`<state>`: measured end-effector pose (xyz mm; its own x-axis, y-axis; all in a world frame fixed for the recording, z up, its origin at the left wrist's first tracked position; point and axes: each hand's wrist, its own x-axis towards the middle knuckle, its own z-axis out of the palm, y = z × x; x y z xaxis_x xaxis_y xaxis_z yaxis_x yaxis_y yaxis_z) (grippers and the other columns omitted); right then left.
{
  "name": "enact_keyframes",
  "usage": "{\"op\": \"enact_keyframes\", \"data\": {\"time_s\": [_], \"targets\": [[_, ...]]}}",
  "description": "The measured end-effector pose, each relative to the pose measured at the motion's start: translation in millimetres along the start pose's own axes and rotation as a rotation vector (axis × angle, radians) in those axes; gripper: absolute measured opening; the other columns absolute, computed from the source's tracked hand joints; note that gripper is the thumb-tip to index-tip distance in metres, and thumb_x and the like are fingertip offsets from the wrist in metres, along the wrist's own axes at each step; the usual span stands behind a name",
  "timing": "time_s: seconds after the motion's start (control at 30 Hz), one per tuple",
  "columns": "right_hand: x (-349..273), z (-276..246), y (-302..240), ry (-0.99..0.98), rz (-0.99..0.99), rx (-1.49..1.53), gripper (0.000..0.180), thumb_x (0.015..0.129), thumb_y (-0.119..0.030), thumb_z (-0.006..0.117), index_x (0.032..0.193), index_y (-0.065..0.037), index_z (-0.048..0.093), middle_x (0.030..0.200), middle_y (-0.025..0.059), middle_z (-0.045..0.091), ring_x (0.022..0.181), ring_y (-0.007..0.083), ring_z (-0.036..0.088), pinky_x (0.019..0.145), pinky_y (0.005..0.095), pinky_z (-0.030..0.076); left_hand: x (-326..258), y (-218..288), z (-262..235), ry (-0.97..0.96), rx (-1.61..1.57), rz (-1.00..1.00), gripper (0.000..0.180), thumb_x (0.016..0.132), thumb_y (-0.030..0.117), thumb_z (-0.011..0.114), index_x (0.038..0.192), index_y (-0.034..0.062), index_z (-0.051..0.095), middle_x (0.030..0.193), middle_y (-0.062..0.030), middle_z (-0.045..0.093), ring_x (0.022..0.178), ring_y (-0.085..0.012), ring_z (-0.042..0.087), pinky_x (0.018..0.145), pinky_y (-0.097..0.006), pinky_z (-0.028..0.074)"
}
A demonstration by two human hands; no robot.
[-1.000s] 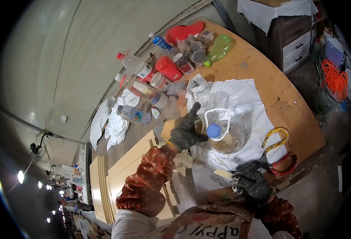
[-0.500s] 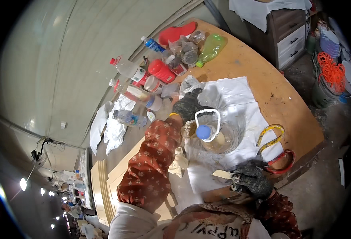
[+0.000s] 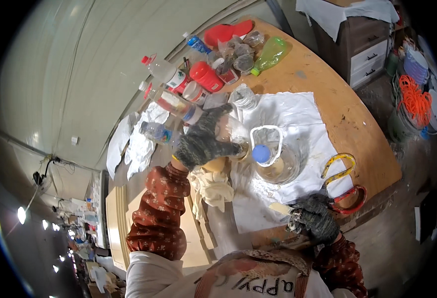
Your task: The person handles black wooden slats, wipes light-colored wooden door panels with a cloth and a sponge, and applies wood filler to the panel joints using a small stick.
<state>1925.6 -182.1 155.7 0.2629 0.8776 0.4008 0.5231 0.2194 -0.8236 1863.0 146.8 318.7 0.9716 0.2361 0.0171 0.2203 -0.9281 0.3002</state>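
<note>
My left hand (image 3: 203, 139), in a dark grey glove, has its thumb and fingers spread beside a clear, pinkish plastic container (image 3: 224, 128), partly hidden by the glove. My right hand (image 3: 315, 221), gloved alike, is closed on a flat pale strip (image 3: 281, 208) that sticks out to the left. Between the hands stands a big clear plastic jug (image 3: 289, 166) with a blue cap and white loop handle. It rests on a white sheet (image 3: 298, 111). Scissors (image 3: 341, 158) with one yellow and one red handle loop lie by my right hand, their blades hidden.
Bottles and jars crowd the far left, among them a red jar (image 3: 206, 77) and a green bottle (image 3: 272, 55). A red cap (image 3: 226, 32) lies behind them. A crumpled cream cloth (image 3: 212, 188) is below my left hand. The wooden table's edge (image 3: 385, 144) curves along the right.
My left hand has drawn back left and nearer from behind the jug, its fingers spreading. The cream cloth shows more fully. My right hand keeps its grip on the strip. The view has shifted slightly.
</note>
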Motion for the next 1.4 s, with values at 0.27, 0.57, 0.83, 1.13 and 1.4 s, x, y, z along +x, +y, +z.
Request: {"op": "enact_keyframes", "data": {"time_s": [0.27, 0.57, 0.83, 1.13, 1.4], "targets": [[-5, 13, 13, 0.098, -0.064, -0.079, 0.032, 0.072, -0.013, 0.069, 0.104, -0.010, 0.064, 0.109, 0.0083, 0.062, 0.105, 0.0269, 0.056, 0.091, 0.0404, 0.044, -14, 14, 12, 0.032, 0.039, -0.108, 0.089, 0.059, 0.032, 0.084, 0.133, 0.0085, 0.040, 0.133, -0.0158, 0.043, 0.127, -0.0312, 0.037, 0.105, -0.040, 0.031], [-8, 8, 10, 0.092, -0.057, -0.070, 0.031, 0.065, -0.005, 0.075, 0.094, -0.005, 0.065, 0.107, 0.0110, 0.062, 0.098, 0.0268, 0.059, 0.085, 0.0383, 0.048, -18, 9, 22, 0.067, -0.007, -0.037, 0.091, 0.057, 0.033, 0.085, 0.133, 0.0088, 0.041, 0.129, -0.0155, 0.045, 0.122, -0.0311, 0.042, 0.102, -0.040, 0.034], [-9, 17, 5, 0.076, 0.223, 0.198, 0.024, 0.077, -0.010, 0.064, 0.101, -0.006, 0.065, 0.104, 0.0090, 0.062, 0.093, 0.0238, 0.059, 0.079, 0.0364, 0.049, -37, -9, 44, -0.038, -0.020, -0.113, 0.096, 0.058, 0.035, 0.083, 0.136, 0.0095, 0.034, 0.135, -0.0174, 0.038, 0.126, -0.0333, 0.036, 0.106, -0.039, 0.032], [51, 32, -66, 0.061, 0.479, 0.592, 0.029, 0.091, -0.008, 0.053, 0.119, -0.001, 0.053, 0.104, 0.0134, 0.061, 0.082, 0.0146, 0.060, 0.071, 0.0278, 0.050, -131, -33, 34, -0.298, 0.138, -0.255, 0.073, 0.068, 0.046, 0.075, 0.127, 0.0122, 0.049, 0.126, -0.0144, 0.047, 0.113, -0.0316, 0.049, 0.096, -0.041, 0.040], [177, -48, -107, 0.238, -0.108, -0.789, 0.021, 0.086, -0.006, 0.056, 0.106, -0.002, 0.058, 0.097, 0.0123, 0.062, 0.083, 0.0250, 0.063, 0.071, 0.0312, 0.051, -156, -42, 71, -0.215, 0.031, -0.295, 0.068, 0.069, 0.038, 0.069, 0.127, 0.0121, 0.046, 0.125, -0.0182, 0.046, 0.112, -0.0366, 0.049, 0.095, -0.043, 0.041]]}}
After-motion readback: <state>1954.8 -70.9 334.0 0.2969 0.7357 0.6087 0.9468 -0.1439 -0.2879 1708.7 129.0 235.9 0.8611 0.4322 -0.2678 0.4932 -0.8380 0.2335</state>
